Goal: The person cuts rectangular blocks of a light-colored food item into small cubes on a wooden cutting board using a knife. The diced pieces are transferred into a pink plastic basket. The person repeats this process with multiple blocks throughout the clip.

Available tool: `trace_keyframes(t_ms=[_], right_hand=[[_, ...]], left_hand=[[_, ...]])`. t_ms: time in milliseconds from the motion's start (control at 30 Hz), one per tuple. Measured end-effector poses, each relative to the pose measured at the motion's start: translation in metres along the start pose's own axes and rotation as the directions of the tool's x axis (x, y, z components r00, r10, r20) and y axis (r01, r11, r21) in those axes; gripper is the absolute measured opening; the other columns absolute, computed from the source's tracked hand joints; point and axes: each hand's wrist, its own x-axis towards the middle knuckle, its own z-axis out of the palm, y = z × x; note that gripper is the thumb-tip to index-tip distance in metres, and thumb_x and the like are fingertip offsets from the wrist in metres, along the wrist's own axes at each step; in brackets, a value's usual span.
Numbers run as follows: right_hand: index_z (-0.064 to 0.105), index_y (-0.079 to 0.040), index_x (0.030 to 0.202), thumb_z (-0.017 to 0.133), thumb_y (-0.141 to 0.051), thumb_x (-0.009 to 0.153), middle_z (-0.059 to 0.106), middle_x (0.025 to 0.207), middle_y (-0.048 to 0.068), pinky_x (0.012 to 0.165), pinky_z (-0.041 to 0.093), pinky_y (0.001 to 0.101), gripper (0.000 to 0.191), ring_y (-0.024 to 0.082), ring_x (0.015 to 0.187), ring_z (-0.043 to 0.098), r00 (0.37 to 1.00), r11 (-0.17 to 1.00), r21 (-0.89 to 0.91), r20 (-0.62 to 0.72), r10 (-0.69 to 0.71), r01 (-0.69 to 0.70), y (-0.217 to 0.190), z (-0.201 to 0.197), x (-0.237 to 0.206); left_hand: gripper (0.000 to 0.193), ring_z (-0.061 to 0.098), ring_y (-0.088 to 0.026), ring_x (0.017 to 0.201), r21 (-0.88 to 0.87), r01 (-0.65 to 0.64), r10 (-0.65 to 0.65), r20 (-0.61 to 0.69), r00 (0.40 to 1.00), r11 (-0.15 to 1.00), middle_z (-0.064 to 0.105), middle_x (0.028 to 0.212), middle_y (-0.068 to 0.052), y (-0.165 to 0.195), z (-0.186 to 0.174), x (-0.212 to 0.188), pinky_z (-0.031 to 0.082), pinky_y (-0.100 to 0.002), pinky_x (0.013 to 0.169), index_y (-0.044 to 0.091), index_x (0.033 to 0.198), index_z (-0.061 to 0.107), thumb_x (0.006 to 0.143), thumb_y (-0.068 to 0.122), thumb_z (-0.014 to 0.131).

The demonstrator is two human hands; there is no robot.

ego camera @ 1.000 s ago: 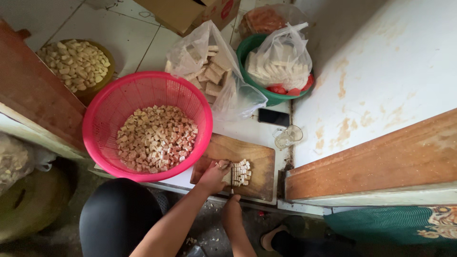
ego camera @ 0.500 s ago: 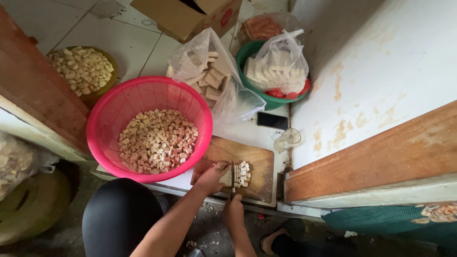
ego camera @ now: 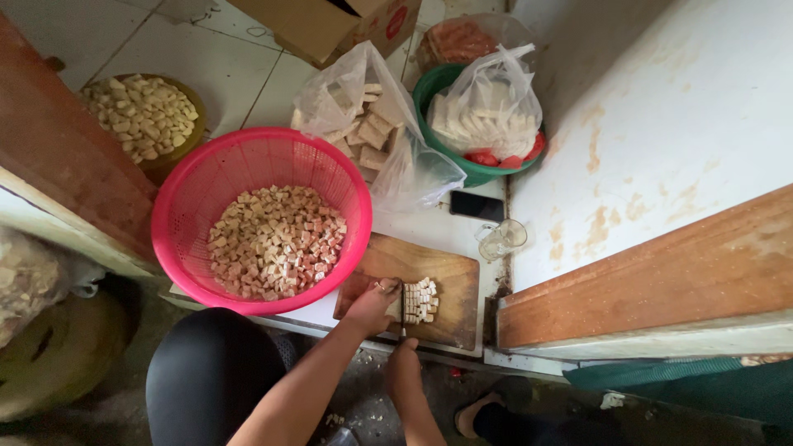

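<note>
A wooden cutting board (ego camera: 450,272) lies on the tiled floor in front of me. On it sits a small block of pale cubes (ego camera: 420,300), cut into rows. My left hand (ego camera: 373,306) rests on the board just left of the cubes, fingers curled against them. My right hand (ego camera: 402,357) is at the board's near edge, closed on a knife (ego camera: 402,310) whose blade stands against the left side of the cubes. A pink basket (ego camera: 198,198) to the left holds several cut cubes.
Two clear bags of pale blocks stand behind the board, one (ego camera: 368,124) on the floor, one (ego camera: 491,107) in a green bowl. A dark phone (ego camera: 477,206) and a glass (ego camera: 500,239) lie right of the bags. A yellow bowl of pieces (ego camera: 144,116), a cardboard box (ego camera: 330,25).
The view has shifted slightly. Both hands stay at the board with the knife at the cubes; little else differs.
</note>
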Motion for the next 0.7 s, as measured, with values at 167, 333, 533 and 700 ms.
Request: trace_keyframes(t_ms=[167, 333, 533, 700], right_hand=[[0.067, 0.003, 0.114, 0.030, -0.046, 0.106, 0.072, 0.110, 0.026, 0.095, 0.051, 0.0472, 0.062, 0.039, 0.113, 0.066, 0.979, 0.948, 0.242, 0.030, 0.204, -0.205, -0.004, 0.007, 0.000], [0.058, 0.010, 0.111, 0.039, -0.038, 0.105, 0.074, 0.099, 0.029, 0.087, 0.055, 0.0473, 0.051, 0.041, 0.102, 0.069, 0.995, 0.982, 0.165, 0.012, 0.095, -0.096, -0.013, 0.010, 0.006], [0.040, 0.003, 0.108, 0.054, -0.013, 0.097, 0.068, 0.089, 0.036, 0.076, 0.051, 0.0588, 0.024, 0.055, 0.090, 0.066, 0.930, 0.923, -0.131, -0.016, -0.366, 0.361, -0.002, -0.010, 0.008], [0.042, 0.002, 0.105, 0.055, -0.017, 0.099, 0.067, 0.085, 0.036, 0.074, 0.050, 0.0629, 0.023, 0.056, 0.086, 0.064, 0.898, 0.903, -0.107, -0.103, -0.427, 0.417, 0.000, -0.017, -0.001]], left_hand=[[0.079, 0.033, -0.033, 0.144, -0.011, -0.032, 0.031, -0.069, 0.997, 0.999, 0.042, 0.154, -0.015, -0.003, 0.006, -0.002, 0.030, -0.040, 0.120, 0.000, 0.148, 0.046, 0.079, 0.025, 0.075], [0.083, 0.031, -0.038, 0.142, -0.028, -0.008, 0.006, -0.065, 0.998, 1.000, 0.035, 0.156, -0.020, 0.000, -0.003, -0.005, 0.032, -0.039, 0.116, 0.000, 0.149, 0.042, 0.077, 0.024, 0.075], [0.084, 0.031, -0.036, 0.139, 0.049, 0.061, -0.061, 0.012, 0.998, 0.997, 0.038, 0.153, -0.017, 0.003, -0.013, -0.010, 0.031, -0.042, 0.116, 0.005, 0.154, 0.038, 0.079, 0.024, 0.072], [0.084, 0.032, -0.027, 0.145, 0.168, -0.020, 0.017, 0.022, 1.000, 0.986, 0.046, 0.150, -0.012, -0.004, -0.012, -0.006, 0.024, -0.047, 0.122, 0.001, 0.154, 0.037, 0.084, 0.031, 0.073]])
